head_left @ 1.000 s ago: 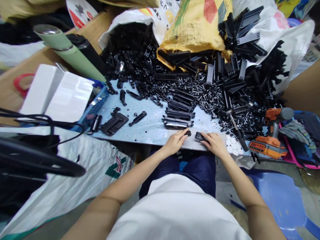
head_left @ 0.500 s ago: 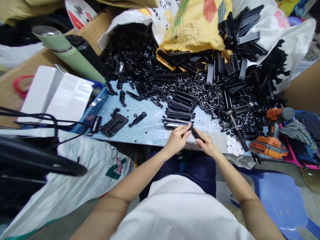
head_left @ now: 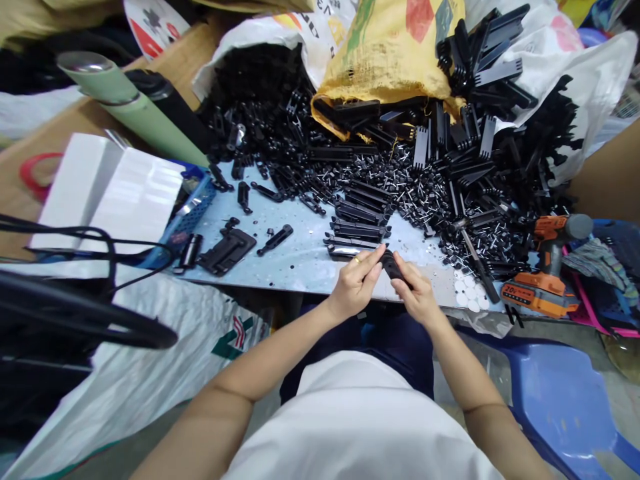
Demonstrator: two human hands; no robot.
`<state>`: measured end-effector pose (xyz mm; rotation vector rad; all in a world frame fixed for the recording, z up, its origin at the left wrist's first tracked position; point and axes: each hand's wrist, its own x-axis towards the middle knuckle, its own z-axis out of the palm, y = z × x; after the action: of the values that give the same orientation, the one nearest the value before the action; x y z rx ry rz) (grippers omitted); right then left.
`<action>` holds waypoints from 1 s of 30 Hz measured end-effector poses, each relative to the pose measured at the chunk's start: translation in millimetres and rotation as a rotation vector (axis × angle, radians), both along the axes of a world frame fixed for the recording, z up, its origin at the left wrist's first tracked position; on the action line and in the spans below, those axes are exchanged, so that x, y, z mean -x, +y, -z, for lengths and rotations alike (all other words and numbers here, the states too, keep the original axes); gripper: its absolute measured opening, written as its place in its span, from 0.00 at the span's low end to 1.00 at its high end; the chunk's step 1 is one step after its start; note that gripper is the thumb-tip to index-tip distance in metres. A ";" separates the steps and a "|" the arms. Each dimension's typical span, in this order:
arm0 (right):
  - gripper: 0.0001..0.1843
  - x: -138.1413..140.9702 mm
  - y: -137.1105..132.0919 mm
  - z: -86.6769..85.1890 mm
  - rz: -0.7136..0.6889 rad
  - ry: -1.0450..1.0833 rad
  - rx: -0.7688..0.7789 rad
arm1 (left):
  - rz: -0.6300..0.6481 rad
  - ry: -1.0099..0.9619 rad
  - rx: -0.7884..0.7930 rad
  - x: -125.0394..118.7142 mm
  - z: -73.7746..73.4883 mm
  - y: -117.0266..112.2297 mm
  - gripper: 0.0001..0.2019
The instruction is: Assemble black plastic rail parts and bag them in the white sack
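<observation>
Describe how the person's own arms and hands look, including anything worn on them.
The left arm and right arm are bare past the elbows, with no sleeves, gloves or watch showing. The left hand wears a thin gold-coloured ring on one finger; the right hand wears nothing. A white top covers the torso.

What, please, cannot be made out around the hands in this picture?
Head view, small black part: mostly covered by the left hand and right hand; its shape is unclear.
Head view, yellow sack: cut off by the top edge.
Head view, small fasteners: too small to identify.
Head view, black cable: blurred, runs off the left edge.
</observation>
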<state>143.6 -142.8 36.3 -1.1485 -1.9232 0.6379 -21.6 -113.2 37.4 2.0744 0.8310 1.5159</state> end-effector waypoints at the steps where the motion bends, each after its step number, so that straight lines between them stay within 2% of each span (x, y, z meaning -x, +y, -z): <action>1: 0.25 -3.2 0.6 -2.1 -0.045 -0.026 -0.003 | 0.045 0.036 -0.010 1.5 -0.9 1.1 0.16; 3: 0.25 -6.7 0.3 -5.7 -0.072 -0.056 -0.004 | 0.092 0.067 -0.021 2.9 -1.7 1.8 0.16; 7: 0.26 3.1 -5.7 -6.9 0.086 0.014 -0.025 | -0.014 -0.021 0.017 -5.2 -1.1 -6.2 0.17; 13: 0.26 13.9 -9.4 3.5 0.108 0.063 -0.054 | -0.070 -0.064 0.055 -14.5 -3.2 -13.4 0.16; 15: 0.26 13.8 -9.2 10.7 0.121 0.082 -0.025 | -0.058 -0.039 0.096 -15.3 2.6 -11.9 0.15; 18: 0.26 7.3 -0.7 21.4 0.076 0.027 0.080 | -0.077 -0.044 0.313 -18.3 26.8 -13.9 0.18; 20: 0.25 -7.8 16.6 23.8 0.060 -0.067 0.105 | -0.115 -0.088 0.515 -18.9 49.2 -19.3 0.21; 22: 0.24 -34.8 44.5 19.4 0.141 -0.158 0.072 | -0.196 -0.047 0.600 -16.0 67.9 -25.9 0.22; 24: 0.21 -70.0 79.5 7.9 0.329 -0.231 0.024 | -0.310 0.149 0.503 -10.5 76.8 -30.1 0.23; 26: 0.20 -105.0 115.1 -7.8 0.563 -0.331 0.017 | -0.329 0.417 0.316 -6.2 75.5 -28.8 0.22; 28: 0.19 -132.1 145.2 -24.0 0.750 -0.452 0.058 | -0.220 0.642 0.155 -6.2 69.4 -21.0 0.20; 30: 0.20 -150.2 166.5 -36.8 0.870 -0.564 0.111 | -0.066 0.796 0.053 -9.9 64.3 -9.0 0.20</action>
<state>293.8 23.7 73.1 -2.2046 -1.5568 -0.0767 -11.8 -122.3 -26.8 2.6431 1.1908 0.6351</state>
